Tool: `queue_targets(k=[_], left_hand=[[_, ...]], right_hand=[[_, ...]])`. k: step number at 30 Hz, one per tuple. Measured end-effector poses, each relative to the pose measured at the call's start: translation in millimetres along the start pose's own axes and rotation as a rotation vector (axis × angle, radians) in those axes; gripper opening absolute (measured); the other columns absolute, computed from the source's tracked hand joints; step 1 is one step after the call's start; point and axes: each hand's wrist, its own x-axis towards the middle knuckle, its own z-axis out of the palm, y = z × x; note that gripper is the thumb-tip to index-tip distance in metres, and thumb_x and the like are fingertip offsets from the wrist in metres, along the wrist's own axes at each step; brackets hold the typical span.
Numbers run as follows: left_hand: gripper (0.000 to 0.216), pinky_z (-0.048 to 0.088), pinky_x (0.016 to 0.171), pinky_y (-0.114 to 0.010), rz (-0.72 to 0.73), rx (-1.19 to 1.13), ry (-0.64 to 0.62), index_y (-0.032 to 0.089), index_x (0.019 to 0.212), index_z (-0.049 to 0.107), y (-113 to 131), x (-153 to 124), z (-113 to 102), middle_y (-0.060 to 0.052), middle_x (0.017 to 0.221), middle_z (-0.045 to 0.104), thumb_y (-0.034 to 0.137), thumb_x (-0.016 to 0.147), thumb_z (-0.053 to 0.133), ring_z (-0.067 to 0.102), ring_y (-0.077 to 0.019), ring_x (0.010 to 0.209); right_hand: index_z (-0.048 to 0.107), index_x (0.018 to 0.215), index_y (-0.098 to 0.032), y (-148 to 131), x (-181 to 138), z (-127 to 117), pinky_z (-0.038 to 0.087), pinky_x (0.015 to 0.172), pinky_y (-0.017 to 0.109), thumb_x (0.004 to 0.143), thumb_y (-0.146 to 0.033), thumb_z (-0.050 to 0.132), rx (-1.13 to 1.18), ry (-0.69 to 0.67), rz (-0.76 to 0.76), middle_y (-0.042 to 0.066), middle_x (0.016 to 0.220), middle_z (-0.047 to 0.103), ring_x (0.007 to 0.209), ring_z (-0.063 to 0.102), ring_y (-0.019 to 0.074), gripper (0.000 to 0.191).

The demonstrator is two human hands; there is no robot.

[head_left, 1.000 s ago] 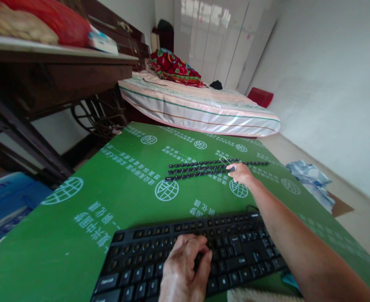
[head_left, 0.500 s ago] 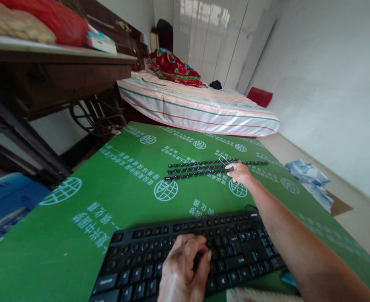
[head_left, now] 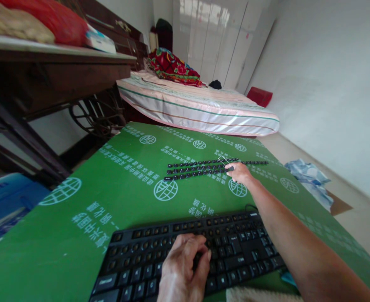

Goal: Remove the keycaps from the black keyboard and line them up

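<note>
- Right hand [head_left: 240, 173]: arm reaching out forward across the tabletop [head_left: 103, 184], forearm crossing over the keyboard's right end. Hand is past mid-table, over the keycap rows.
- Grip: thumb and fingers pinching the dark handle of one wire tool [head_left: 231, 168]; its thin wire loop points toward the far edge, over the caps.
- Left hand [head_left: 183, 264]: palm down on the keyboard [head_left: 235, 262], near the near edge. Fingers bent, thumb set off from them with a dark gap. Can't tell whether it pinches anything.
- Keyboard count: 1, black, lying along the near edge, cable at its far right corner. Far-side key rows are bare sockets; nearer rows and right-hand block carry caps.
- Keycaps [head_left: 188, 170]: 3 rows, roughly parallel to the far edge, between it and the keyboard. One run extends right, past the hand. Individual caps too small to count.
- Near edge, right of middle: 1 beige textured item [head_left: 260, 295], 1 teal item [head_left: 287, 278] partly behind the right forearm.
- Beyond far edge: 1 mattress [head_left: 197, 113].
</note>
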Motion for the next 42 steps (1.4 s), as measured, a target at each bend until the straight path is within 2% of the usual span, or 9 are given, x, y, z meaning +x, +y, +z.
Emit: queue_targets(k=[6,10,16,20,23,28,33,37,42], left_hand=[[0.010,0.054,0.069,-0.023,-0.001,0.004,-0.002,0.019,0.083,0.063,-1,0,0,-0.004,0.080,0.065,0.015,0.078,0.056,0.064,-0.0157,0.078],[0.010,0.055,0.069,-0.022,0.012,0.004,0.004,0.019,0.083,0.063,-2,0,0,-0.004,0.080,0.065,0.015,0.078,0.055,0.064,-0.0152,0.077],[0.011,0.055,0.063,-0.023,0.043,0.003,0.067,0.018,0.084,0.063,-1,2,0,-0.003,0.074,0.065,0.015,0.077,0.054,0.065,-0.0146,0.069],[0.012,0.056,0.066,-0.027,0.003,0.000,0.067,0.018,0.083,0.064,3,4,0,-0.004,0.076,0.067,0.016,0.078,0.053,0.066,-0.0161,0.072],[0.013,0.056,0.068,-0.028,-0.021,-0.019,0.071,0.017,0.082,0.065,4,4,1,-0.004,0.079,0.069,0.016,0.078,0.053,0.066,-0.0165,0.074],[0.015,0.056,0.069,-0.029,-0.018,-0.055,0.089,0.017,0.083,0.065,2,4,3,-0.004,0.080,0.069,0.015,0.077,0.052,0.066,-0.0163,0.075],[0.017,0.055,0.072,-0.030,-0.037,-0.055,0.073,0.017,0.086,0.065,1,4,4,-0.005,0.083,0.069,0.013,0.077,0.051,0.065,-0.0162,0.077],[0.019,0.055,0.072,-0.029,-0.053,-0.053,0.055,0.016,0.088,0.064,3,3,3,-0.005,0.084,0.068,0.010,0.077,0.050,0.065,-0.0154,0.077],[0.020,0.054,0.071,-0.028,-0.046,-0.043,0.056,0.017,0.089,0.064,5,2,3,-0.004,0.082,0.068,0.009,0.078,0.050,0.064,-0.0156,0.078]], right_hand=[[0.064,0.110,-0.020,-2,-6,-2,0.041,0.042,0.015,0.076,-0.016,0.064,0.004,0.021,-0.005,-0.002,0.058,0.065,0.036,0.051,0.0048,0.034],[0.067,0.099,-0.016,-6,-13,-8,0.041,0.043,0.017,0.080,-0.029,0.061,-0.019,0.078,-0.011,-0.001,0.053,0.063,0.035,0.051,0.0062,0.024],[0.067,0.070,-0.016,-25,-39,-45,0.041,0.055,0.023,0.080,-0.063,0.042,-0.124,0.298,-0.075,0.007,0.064,0.066,0.062,0.062,0.0172,0.054],[0.064,0.059,-0.017,-34,-84,-58,0.039,0.057,0.025,0.078,-0.069,0.037,-0.203,0.455,-0.148,0.007,0.057,0.063,0.065,0.061,0.0200,0.062],[0.064,0.060,-0.016,-34,-129,-45,0.039,0.053,0.022,0.078,-0.067,0.039,0.058,0.376,-0.239,0.003,0.044,0.057,0.049,0.056,0.0145,0.059],[0.061,0.055,-0.016,-34,-194,1,0.036,0.041,0.021,0.074,-0.066,0.048,0.377,0.215,-0.166,-0.001,0.035,0.051,0.031,0.044,0.0097,0.055],[0.055,0.047,-0.017,-40,-218,29,0.035,0.044,0.021,0.075,-0.062,0.049,0.373,0.243,-0.212,-0.001,0.036,0.049,0.036,0.046,0.0106,0.054],[0.049,0.041,-0.019,-45,-222,35,0.035,0.046,0.020,0.079,-0.060,0.046,0.258,0.276,-0.273,-0.001,0.037,0.050,0.038,0.045,0.0096,0.056],[0.054,0.045,-0.020,-49,-225,40,0.034,0.048,0.020,0.080,-0.059,0.045,0.105,0.316,-0.281,0.000,0.042,0.056,0.041,0.048,0.0103,0.054]])
